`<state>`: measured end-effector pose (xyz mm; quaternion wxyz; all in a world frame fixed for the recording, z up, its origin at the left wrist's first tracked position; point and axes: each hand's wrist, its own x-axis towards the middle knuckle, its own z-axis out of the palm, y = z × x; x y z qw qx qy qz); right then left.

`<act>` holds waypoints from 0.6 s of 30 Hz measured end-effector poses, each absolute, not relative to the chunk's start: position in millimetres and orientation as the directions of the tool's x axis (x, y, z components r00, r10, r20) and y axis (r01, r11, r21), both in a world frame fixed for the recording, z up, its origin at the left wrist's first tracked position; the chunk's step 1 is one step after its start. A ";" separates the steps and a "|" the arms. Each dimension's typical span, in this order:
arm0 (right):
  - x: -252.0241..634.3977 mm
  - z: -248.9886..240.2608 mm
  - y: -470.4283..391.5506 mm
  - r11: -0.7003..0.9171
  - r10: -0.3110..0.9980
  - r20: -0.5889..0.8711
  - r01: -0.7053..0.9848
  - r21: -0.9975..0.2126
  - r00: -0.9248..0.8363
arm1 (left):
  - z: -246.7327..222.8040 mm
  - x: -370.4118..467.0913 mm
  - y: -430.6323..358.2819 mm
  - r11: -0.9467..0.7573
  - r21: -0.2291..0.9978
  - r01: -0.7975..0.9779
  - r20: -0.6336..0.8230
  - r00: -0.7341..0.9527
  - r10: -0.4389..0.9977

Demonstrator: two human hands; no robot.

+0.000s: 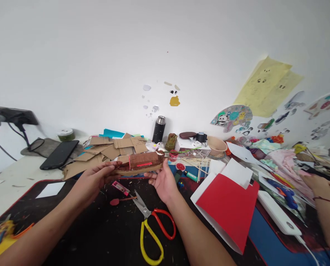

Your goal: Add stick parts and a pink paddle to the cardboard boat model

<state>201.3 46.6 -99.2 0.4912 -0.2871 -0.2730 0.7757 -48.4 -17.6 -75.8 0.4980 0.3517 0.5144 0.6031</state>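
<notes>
A brown cardboard model that looks like a small boat [144, 162], with a red strip on its side, is held up above the black mat [98, 229]. My left hand [97, 175] pinches its left end between thumb and fingers. Around the other end, my right hand [164, 183] is closed, its fingers underneath. Below the model lie scissors [145, 212] with one yellow and one red handle, blades apart. Beside their tips are a small reddish paddle-shaped piece [115, 201] and a pink packet [121, 187].
Cardboard scraps [120, 145] are heaped behind my hands, near a black bottle [159, 129]. A red folder-like sheet [228, 207] lies right, then a white power strip [278, 212] and a blue glue gun [283, 192]. Another person's hand [316, 184] rests on cloth at far right.
</notes>
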 end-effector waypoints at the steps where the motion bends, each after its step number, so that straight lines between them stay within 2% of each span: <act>1: 201.8 -99.5 47.4 -0.373 0.918 -0.184 -0.608 -0.700 -0.352 | -76.1 -48.2 -17.3 0.026 0.972 -0.232 -0.085 -0.246 0.966; 7: 202.2 -102.6 49.1 -0.376 0.920 -0.197 -0.613 -0.695 -0.340 | -74.9 -46.5 -18.2 -0.020 0.988 -0.151 -0.022 -0.271 0.962; 10: 203.6 -102.9 50.5 -0.342 0.934 -0.186 -0.622 -0.704 -0.304 | -72.2 -50.3 -20.2 -0.095 0.994 0.053 0.106 -0.270 0.957; 14: 206.2 -103.1 53.2 -0.304 0.947 -0.160 -0.622 -0.722 -0.277 | -71.9 -54.7 -22.8 -0.284 0.893 0.348 0.361 -0.179 0.915; 18: 206.1 -103.7 54.0 -0.334 0.940 -0.195 -0.630 -0.701 -0.280 | -74.5 -53.0 -25.4 -0.320 0.779 0.539 0.435 -0.098 0.895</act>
